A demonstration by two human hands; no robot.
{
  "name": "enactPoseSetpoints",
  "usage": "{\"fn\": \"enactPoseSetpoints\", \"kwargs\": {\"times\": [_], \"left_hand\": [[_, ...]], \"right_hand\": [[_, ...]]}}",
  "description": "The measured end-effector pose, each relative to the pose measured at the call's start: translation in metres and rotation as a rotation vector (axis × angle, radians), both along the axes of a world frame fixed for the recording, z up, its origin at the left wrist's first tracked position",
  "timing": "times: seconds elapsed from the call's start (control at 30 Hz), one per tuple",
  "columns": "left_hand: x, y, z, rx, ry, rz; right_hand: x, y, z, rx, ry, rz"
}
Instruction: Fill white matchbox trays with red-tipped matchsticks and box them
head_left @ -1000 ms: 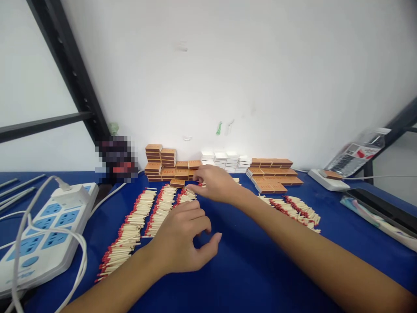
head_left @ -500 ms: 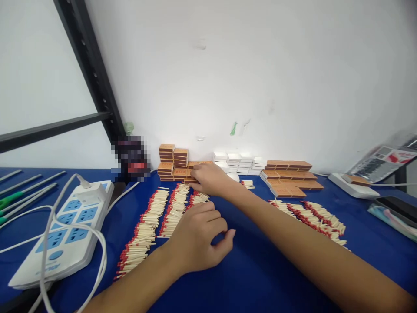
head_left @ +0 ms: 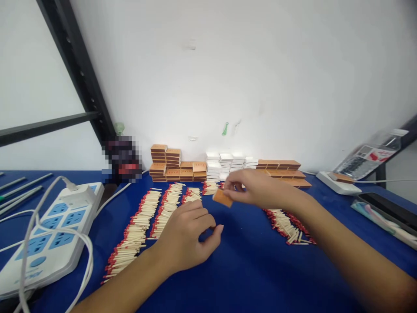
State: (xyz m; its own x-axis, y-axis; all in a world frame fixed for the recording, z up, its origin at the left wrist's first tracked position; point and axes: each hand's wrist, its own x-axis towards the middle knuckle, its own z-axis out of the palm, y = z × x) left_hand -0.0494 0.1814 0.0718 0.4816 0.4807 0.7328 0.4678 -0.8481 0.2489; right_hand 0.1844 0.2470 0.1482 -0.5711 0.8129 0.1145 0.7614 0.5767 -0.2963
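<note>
R hand (head_left: 257, 189) pinches an orange matchbox (head_left: 223, 198) right of the match rows (head_left: 153, 217); L hand (head_left: 189, 237) (half-curled, seemingly empty) at their edge could scatter sticks.

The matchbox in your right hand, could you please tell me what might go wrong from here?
The right hand pinches the matchbox by one edge, so it could slip. Its arm passes over the loose match pile and might scatter it. The left hand rests beside the match rows and could nudge them.
</note>
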Motion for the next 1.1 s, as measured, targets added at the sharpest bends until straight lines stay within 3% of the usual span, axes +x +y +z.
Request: {"fn": "enactPoseSetpoints", "kwargs": {"times": [0.1, 0.17, 0.23, 0.37, 0.47, 0.57, 0.8, 0.93, 1.1], "left_hand": [[-0.001, -0.002, 0.002, -0.031, 0.015, 0.045], [-0.002, -0.002, 0.003, -0.067, 0.051, 0.067], [-0.003, -0.002, 0.003, -0.111, 0.107, 0.064], [-0.003, -0.002, -0.002, -0.194, 0.236, 0.038], [-0.002, -0.003, -0.005, -0.251, 0.275, 0.000], [-0.002, -0.003, -0.005, -0.290, 0.240, -0.029], [-0.003, -0.004, -0.001, -0.354, 0.223, -0.053], [-0.003, -0.006, 0.001, -0.363, 0.212, -0.067], [-0.001, -0.009, 0.005, -0.445, 0.204, -0.087]], "right_hand": [[0.019, -0.018, -0.019, -0.246, 0.064, 0.104], [0.019, -0.022, -0.035, -0.290, 0.129, 0.149], [0.015, -0.021, -0.049, -0.241, 0.179, 0.151], [0.011, -0.006, -0.060, 0.032, 0.224, 0.033], [0.012, 0.011, -0.060, 0.214, 0.284, -0.120], [0.007, 0.034, -0.057, 0.305, 0.285, -0.178], [-0.007, 0.078, -0.050, 0.307, 0.191, -0.177], [0.000, 0.070, -0.039, 0.337, 0.262, -0.081], [0.019, 0.022, -0.019, 0.279, 0.302, -0.064]]}}
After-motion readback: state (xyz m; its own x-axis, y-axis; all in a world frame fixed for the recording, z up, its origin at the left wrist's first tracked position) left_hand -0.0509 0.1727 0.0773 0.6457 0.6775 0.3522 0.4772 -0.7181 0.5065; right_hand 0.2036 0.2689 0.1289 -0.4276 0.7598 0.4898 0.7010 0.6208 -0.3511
